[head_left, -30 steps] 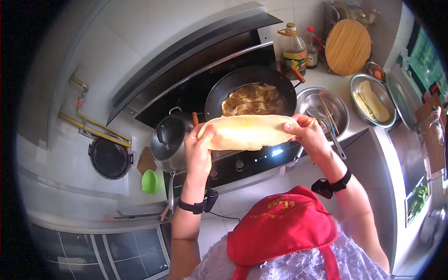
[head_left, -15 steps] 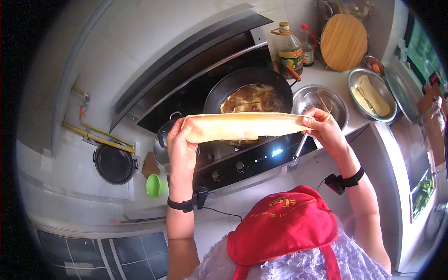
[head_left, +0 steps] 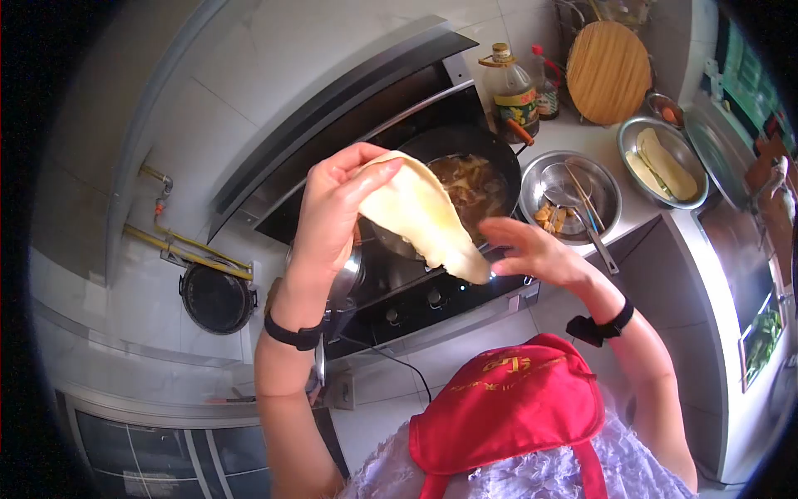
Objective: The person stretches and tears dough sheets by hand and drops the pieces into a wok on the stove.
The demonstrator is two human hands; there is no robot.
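A pale dough sheet (head_left: pixel 416 214) hangs slanting down to the right over the front of the stove. Its upper end is pinched by my left hand (head_left: pixel 337 200), fingers closed on it. Beside the lower end is my right hand (head_left: pixel 532 252), fingers apart and holding nothing. Behind the sheet, a black wok (head_left: pixel 499 154) on the stove holds brown liquid with pieces in it. More pale dough (head_left: pixel 667 165) lies in a metal bowl (head_left: pixel 638 125) at the right.
A steel bowl (head_left: pixel 611 179) with chopsticks, a ladle and brown pieces stands right of the wok. Behind are an oil bottle (head_left: pixel 515 96), a red-capped bottle (head_left: pixel 547 96) and a round wooden board (head_left: pixel 608 73). A lidded pot is partly hidden behind my left hand.
My right hand has let go of the dough and opened. The sheet, stretched level between both hands before, now hangs from my left hand, which has risen.
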